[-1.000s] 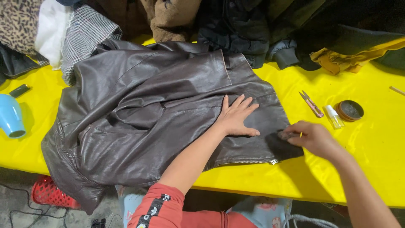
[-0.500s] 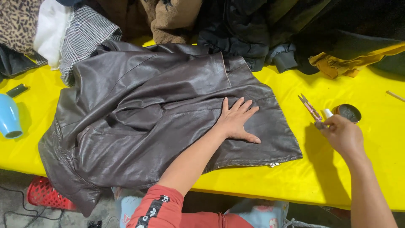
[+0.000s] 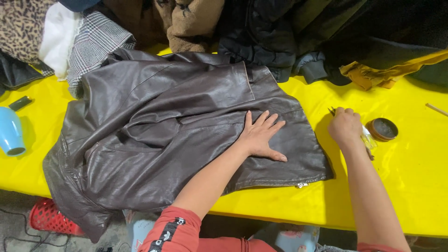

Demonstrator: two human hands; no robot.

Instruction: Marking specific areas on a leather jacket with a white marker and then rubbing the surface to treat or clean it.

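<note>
Jacket axis: the dark brown leather jacket [image 3: 177,135] lies flat, its long axis running from the collar end near the far clothes down to the hem end that hangs over the near-left table edge.
Jacket place: it is under the left hand [image 3: 259,137] and just left of the right hand [image 3: 345,126], on the yellow table [image 3: 410,186].
Jacket look: glossy, creased leather; a zip with a small metal pull shows along the near-right edge.
Left hand: open, palm down, fingers spread, pressing flat on the jacket's right part.
Right hand: closed around a small tool [image 3: 332,111] whose metal tip pokes out past the knuckles; it sits off the jacket, on the table.
Beside the right hand: a small clear tube [image 3: 368,139] touching it, and a round brown tin [image 3: 382,129] just to its right.
Farther off: a heap of clothes [image 3: 261,32] beyond both hands; a light blue object [image 3: 10,132] far left of the left hand.
</note>
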